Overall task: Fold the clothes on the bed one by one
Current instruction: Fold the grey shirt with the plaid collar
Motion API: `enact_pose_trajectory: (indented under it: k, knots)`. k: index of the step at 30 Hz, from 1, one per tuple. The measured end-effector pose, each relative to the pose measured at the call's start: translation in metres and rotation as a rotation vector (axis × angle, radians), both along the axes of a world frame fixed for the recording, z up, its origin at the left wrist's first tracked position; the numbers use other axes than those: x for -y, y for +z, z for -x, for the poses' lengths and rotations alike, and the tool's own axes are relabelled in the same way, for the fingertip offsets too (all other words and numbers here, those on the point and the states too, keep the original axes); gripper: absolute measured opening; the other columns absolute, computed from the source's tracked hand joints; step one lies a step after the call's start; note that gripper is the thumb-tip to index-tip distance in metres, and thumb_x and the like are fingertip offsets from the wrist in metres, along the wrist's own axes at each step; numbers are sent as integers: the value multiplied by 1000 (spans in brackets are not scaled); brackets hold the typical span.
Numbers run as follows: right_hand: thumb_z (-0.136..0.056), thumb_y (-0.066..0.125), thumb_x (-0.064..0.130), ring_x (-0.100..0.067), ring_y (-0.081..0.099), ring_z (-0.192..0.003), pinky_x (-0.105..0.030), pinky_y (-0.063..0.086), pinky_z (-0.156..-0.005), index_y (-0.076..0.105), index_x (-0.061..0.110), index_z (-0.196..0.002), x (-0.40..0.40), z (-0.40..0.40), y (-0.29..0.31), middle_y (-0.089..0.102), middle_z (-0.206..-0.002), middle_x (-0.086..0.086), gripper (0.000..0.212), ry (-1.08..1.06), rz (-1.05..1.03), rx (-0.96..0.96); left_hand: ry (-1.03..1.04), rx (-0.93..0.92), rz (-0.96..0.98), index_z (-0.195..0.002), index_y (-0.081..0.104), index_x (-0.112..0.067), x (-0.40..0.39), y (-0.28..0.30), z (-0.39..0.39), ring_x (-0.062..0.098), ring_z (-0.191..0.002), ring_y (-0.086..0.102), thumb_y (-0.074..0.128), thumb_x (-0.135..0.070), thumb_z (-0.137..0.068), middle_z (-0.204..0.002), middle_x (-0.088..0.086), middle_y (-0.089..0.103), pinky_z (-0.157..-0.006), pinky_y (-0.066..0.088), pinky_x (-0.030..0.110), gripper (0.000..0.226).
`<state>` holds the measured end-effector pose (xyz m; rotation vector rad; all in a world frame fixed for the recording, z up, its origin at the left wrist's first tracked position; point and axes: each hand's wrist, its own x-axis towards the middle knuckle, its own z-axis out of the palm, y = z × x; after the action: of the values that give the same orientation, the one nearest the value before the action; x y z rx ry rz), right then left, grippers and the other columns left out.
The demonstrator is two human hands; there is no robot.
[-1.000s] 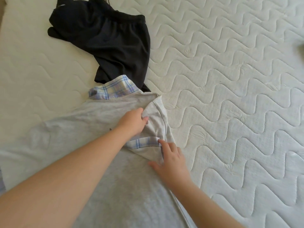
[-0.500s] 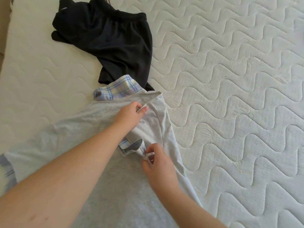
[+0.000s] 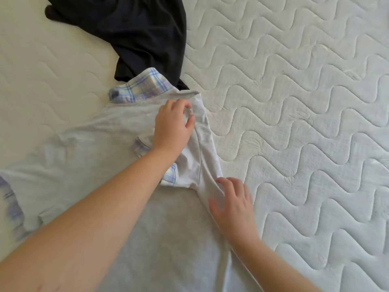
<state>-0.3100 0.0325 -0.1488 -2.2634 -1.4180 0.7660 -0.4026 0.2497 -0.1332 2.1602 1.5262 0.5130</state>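
I see a grey shirt [image 3: 88, 157] spread flat across the lower left and centre of the frame, on a white quilted mattress [image 3: 294, 123] with a wavy stitch pattern. Its plaid collar [image 3: 143, 87] in blue and cream pokes out at the upper edge, centre frame, lying over the hem of a black garment [image 3: 134, 34] that sits crumpled at the top of the frame, left of centre. A plaid cuff [image 3: 12, 205] shows at the far left edge.

The right-hand sleeve [image 3: 202, 148] of the shirt is folded inward over the body, with a plaid-trimmed edge [image 3: 169, 175] peeking out beside my left forearm.

My left hand [image 3: 172, 125] reaches in from the lower left and sits on the shirt near the shoulder, just below the collar. Fingers are curled and I think thumb and fingertips nip a small ridge of grey cloth, though the contact is partly hidden. My right hand [image 3: 233, 205] comes in from the lower right; fingers are spread and fairly straight, lying flat on the folded side edge of the shirt, pressing it, not gripping.

The two hands are apart, one above the other along the fold line. A slight motion blur softens the right fingers.
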Motion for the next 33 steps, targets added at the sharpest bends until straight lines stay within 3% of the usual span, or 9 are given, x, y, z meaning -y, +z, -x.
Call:
enact_pose_trajectory:
  k: [7,10,13,16,18,21,24,29,33]
  knots:
    - [-84,67,49,-22,45,-119,-35,35,-102,43,23,-141,68,-22,-5,49,-127,1,67,-17,255,2,173,146,227,-71,52,-15,168,0,10,18,-57,51,60,-34,-95,-59,-6,52,-58,39,31,32]
    - [-84,65,54,-21,48,-116,-35,41,-96,43,25,-139,97,-30,-2,51,-123,1,65,-21,312,-18,481,126,499,-94,61,-11,223,-19,14,22,-77,65,62,-39,-93,-78,-2,66,-69,44,29,27]
    - [-82,66,56,-22,49,-116,-36,44,-91,40,27,-139,131,-36,5,48,-124,2,70,20,380,43,616,348,736,-112,59,-6,247,-29,4,12,-80,65,68,-37,-90,-86,-5,65,-71,48,18,39]
    - [-83,64,53,-22,49,-112,-34,46,-84,30,27,-145,171,-35,12,43,-126,3,75,112,451,126,639,577,988,-112,61,-7,253,-32,-13,21,-92,69,72,-27,-89,-95,5,72,-91,56,38,33]
    - [-89,57,40,-21,52,-103,-31,48,-77,30,25,-144,194,-34,14,45,-123,1,63,132,492,185,596,656,1069,-103,64,-10,254,-33,-19,26,-99,70,72,-18,-89,-101,10,73,-93,55,41,18]
    - [-97,44,30,-16,53,-80,-27,41,-60,44,22,-120,222,-35,17,52,-100,5,24,116,542,253,537,760,1224,-107,61,-16,259,-30,-23,19,-94,70,71,-13,-89,-107,6,71,-75,59,27,22]
    - [-100,39,29,-13,42,-55,-27,23,-45,39,21,-86,241,-34,24,41,-67,8,15,116,569,325,516,774,1271,-119,53,-18,266,-28,-24,10,-87,68,70,-11,-89,-107,0,67,-61,57,22,35]
    - [-92,52,17,-11,24,-40,-28,13,-40,34,19,-82,260,-13,39,32,-54,6,21,159,531,368,439,715,1296,-116,52,-25,273,-21,-25,16,-99,66,66,-9,-92,-115,-2,63,-60,58,27,32]
    - [-45,81,-8,-11,0,-36,-16,-3,-43,49,11,-72,257,25,66,18,-47,7,46,163,373,320,402,551,1116,-109,58,-15,290,-15,-17,26,-97,64,59,-9,-94,-109,9,63,-73,60,42,16]
